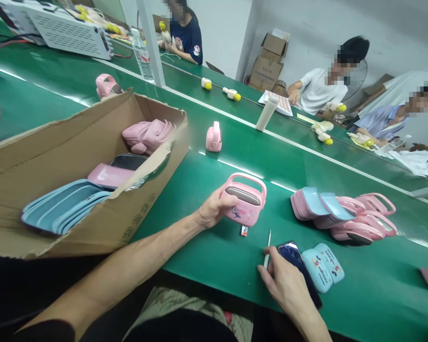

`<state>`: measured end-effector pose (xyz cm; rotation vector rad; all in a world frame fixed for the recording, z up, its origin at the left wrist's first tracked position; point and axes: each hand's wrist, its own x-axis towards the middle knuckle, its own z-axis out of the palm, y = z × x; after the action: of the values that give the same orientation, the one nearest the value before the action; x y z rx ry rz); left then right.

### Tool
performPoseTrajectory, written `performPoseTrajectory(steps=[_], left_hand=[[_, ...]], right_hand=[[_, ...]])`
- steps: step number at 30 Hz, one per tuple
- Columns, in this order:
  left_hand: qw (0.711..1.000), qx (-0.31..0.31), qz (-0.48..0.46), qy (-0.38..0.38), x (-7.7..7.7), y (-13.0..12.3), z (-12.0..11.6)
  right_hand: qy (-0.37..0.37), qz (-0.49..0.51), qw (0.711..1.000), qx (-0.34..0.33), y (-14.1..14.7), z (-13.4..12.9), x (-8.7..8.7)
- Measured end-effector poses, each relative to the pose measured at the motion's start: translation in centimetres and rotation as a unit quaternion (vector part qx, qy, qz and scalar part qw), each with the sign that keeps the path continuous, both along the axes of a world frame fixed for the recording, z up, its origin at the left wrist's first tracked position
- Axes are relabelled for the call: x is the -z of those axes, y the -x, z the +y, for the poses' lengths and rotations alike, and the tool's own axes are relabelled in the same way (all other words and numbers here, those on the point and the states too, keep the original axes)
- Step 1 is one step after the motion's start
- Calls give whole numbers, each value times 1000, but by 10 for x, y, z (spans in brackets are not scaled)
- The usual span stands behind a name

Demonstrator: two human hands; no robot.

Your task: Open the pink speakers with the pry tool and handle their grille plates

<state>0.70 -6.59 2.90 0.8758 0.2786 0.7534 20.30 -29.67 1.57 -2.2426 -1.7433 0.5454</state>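
My left hand (214,207) is closed around the side of a pink case with a carrying handle (243,217). The case has a dark oval panel and a small printed picture, and its handle points up. Just under it on the green table lies a small red and white card-like piece (244,231). Low over the table, my right hand (283,278) has thumb and fingers about a thin white pen-like stick (267,260), its pointed tip away from me. A dark phone (295,259) lies beside that hand, partly covered by it. Light blue printed covers (324,267) lie right of the phone.
On the left stands an open cardboard box (153,190) with blue and pink panels. Stacked pink and blue panels (308,204) and pink handled cases (367,221) lie at right. Another pink case (214,137) stands ahead. Several people sit across the line.
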Motion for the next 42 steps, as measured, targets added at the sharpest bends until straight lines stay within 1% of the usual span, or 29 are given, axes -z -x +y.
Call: performPoseTrajectory(steps=[2, 4, 6, 8, 9, 10, 12, 13, 14, 15, 17, 19, 22, 23, 25, 27, 30, 32, 36, 42], left_hand=[[1000, 14, 1, 5, 0, -1, -1], [1000, 27, 5, 10, 1, -1, -2], [999, 41, 11, 12, 1, -1, -3], [999, 49, 15, 16, 1, -1, -3], [998, 51, 15, 19, 2, -2, -3], [998, 53, 14, 21, 2, -2, -3], [998, 57, 12, 23, 3, -3, -3], [998, 59, 11, 24, 3, -3, -3], [998, 61, 11, 24, 3, -3, -4], [998, 62, 12, 25, 3, -3, -4], [997, 66, 13, 27, 2, -3, -4], [997, 74, 11, 26, 1, -3, -5], [996, 88, 9, 25, -1, -2, -6], [995, 96, 9, 26, -2, -2, -6], [993, 111, 10, 27, -2, -2, -7], [993, 112, 12, 28, -2, -2, -7], [994, 104, 12, 26, -1, -2, -8], [994, 108, 8, 23, -1, -2, -8], [993, 114, 2, 20, 2, -2, -7], [995, 96, 2, 15, 7, -4, -5]], right_hand=[[-6, -25, 1000, -13, 4, 0, 8], [-23, -12, 999, -21, 5, 3, 11], [-47, 45, 998, -15, 2, 4, 9], [-80, 154, 985, 22, -2, 5, 3], [-103, 222, 968, 46, -4, 5, -2], [-131, 291, 945, 69, -5, 5, -7], [-198, 408, 886, 98, -6, 8, -18], [-233, 449, 856, 102, -6, 10, -24], [-263, 479, 832, 100, -4, 12, -30], [-285, 499, 814, 93, -2, 15, -36], [-315, 515, 794, 71, 3, 21, -45], [-356, 495, 789, 70, 9, 26, -51], [-439, 439, 777, 106, 17, 33, -56], [-456, 427, 773, 112, 18, 35, -57], [-475, 420, 767, 103, 21, 41, -60], [-479, 416, 770, 74, 23, 48, -63], [-482, 389, 784, 42, 24, 55, -65], [-481, 376, 791, 38, 24, 58, -65], [-480, 379, 790, 39, 23, 58, -64], [-477, 353, 804, 21, 22, 57, -61]])
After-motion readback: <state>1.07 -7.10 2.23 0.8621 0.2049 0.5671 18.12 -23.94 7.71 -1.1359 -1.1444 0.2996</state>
